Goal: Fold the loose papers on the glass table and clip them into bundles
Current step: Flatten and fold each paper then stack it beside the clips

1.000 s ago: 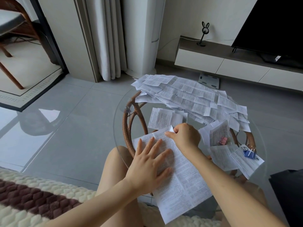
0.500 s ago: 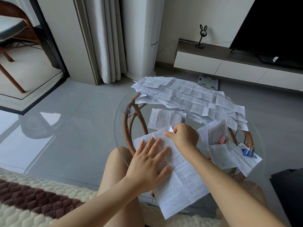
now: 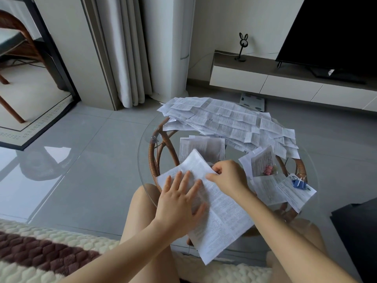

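- The grip of the right hand (image 3: 228,178) is pinching the far edge of the printed sheet (image 3: 224,217), thumb and fingers curled on it. The upper flap is lifted off the glass, so I reckon it's about to be brought over into a fold.
- The left hand (image 3: 179,203) lies flat on the same sheet, fingers spread, gripping nothing. My guess is it's the anchor so the paper doesn't skate around.
- The sheet sits at the near edge of the round glass worktop (image 3: 142,172), lower centre of the frame, with its bottom corner hanging over the rim.
- Just above the hands is a small folded stack (image 3: 202,148). Behind it, upper centre, is the big pile of loose papers (image 3: 228,119), not yet folded, so there's loads left to do.
- At right of centre are more papers with a pink clip (image 3: 268,170) and a blue clip (image 3: 298,183) on them. They're near the right hand with nothing in between.
- The only nuisances I can see are the slick glass and that overhang. The rattan base (image 3: 153,160) shows through underneath.
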Tool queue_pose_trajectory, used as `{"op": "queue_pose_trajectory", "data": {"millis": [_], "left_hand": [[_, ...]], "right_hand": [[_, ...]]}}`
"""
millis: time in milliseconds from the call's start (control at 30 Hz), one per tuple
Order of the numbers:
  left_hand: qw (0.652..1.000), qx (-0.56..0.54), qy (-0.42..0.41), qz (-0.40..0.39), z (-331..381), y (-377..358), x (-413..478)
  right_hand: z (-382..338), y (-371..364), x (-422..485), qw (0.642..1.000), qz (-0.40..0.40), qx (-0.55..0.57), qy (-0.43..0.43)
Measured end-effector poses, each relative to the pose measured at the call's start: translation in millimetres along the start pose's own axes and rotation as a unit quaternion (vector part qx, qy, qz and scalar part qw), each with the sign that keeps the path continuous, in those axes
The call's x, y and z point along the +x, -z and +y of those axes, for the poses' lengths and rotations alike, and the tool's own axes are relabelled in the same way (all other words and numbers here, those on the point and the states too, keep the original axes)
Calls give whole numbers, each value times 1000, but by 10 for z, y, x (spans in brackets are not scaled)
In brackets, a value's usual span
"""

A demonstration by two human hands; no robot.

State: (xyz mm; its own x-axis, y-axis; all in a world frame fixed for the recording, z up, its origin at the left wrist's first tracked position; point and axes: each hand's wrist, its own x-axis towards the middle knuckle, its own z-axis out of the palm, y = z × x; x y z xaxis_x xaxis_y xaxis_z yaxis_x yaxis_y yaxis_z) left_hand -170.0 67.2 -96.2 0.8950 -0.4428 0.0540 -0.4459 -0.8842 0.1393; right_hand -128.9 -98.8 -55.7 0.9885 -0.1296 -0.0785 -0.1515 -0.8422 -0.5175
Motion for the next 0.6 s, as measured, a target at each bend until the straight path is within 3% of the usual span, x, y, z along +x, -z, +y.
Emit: {"op": "queue_pose_trajectory", "data": {"millis": [100,167,233,333,500,567,600], "left_hand": [[998,13,-29,56,-65,29,40],[985,-20,-123,116,-140,29,75],[969,-33,-211,126,-203,28,98],[956,-30,-272,109,-261,16,107],[968,-8,-250,5,-376,-56,176],[969,-12,-247,-15,-404,-81,193],[969,-15,-247,-16,-402,-87,193]], "right_hand": [[-183,-44,128,998,-15,-14,59],[-298,-51,257,995,-47,-36,86],[-389,-60,390,991,-85,-50,94],[-487,-68,516,986,-110,-65,106],[-515,-133,558,982,-125,-72,121],[-510,-126,507,984,-87,-84,131],[-481,-121,453,983,-26,-98,150]]}}
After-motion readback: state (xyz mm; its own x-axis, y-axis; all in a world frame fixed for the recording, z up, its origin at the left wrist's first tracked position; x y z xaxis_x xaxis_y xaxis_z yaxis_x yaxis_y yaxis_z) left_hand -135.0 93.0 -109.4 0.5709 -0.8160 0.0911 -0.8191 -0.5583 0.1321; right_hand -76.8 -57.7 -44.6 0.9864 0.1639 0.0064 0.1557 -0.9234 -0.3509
